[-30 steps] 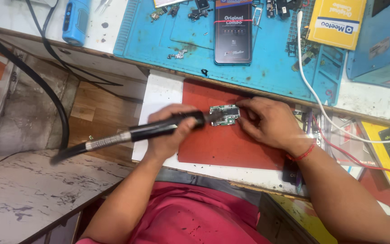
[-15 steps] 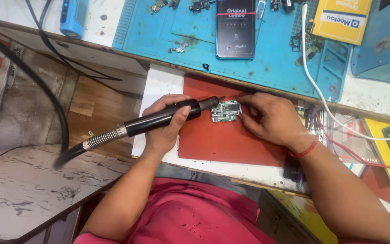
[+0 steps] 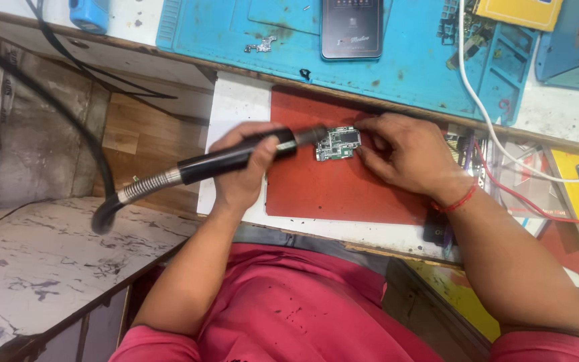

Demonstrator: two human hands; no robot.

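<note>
Circuit board: a small green board (image 3: 337, 143) with metal shields lies flat on the upper part of the red mat (image 3: 343, 194), between the two hands.
Left hand: the left hand (image 3: 246, 167) is wrapped around the black handpiece (image 3: 236, 157), fingers pressed together over its barrel in a full grip, thumb on top.
Handpiece: it lies nearly level, its narrow front end pointing right and reaching the board's left edge (whether the tip touches the board cannot be told).
Hose: a coiled metal sleeve (image 3: 152, 186) leaves the rear of the handpiece and joins a thick black hose (image 3: 68, 121) that curves up and away to the left.
Right hand: the right hand (image 3: 407, 154) rests on the mat just right of the board, fingertips (image 3: 363, 131) pinching or pressing its right edge to keep it in place; a red thread band sits on the wrist.
Progress: judging by the view, the board is bare, out of any casing and already under the tool, so the work on it appears under way; no loosened shield or lifted part shows beside it, and nothing marks the work as finished.
Bench: a blue work mat (image 3: 410, 67) lies beyond the red one, with a dark phone (image 3: 352, 28) lying on it and a white cable (image 3: 490, 127) crossing its right side.
Right side: yellow boxes and red wires sit near the right forearm.
</note>
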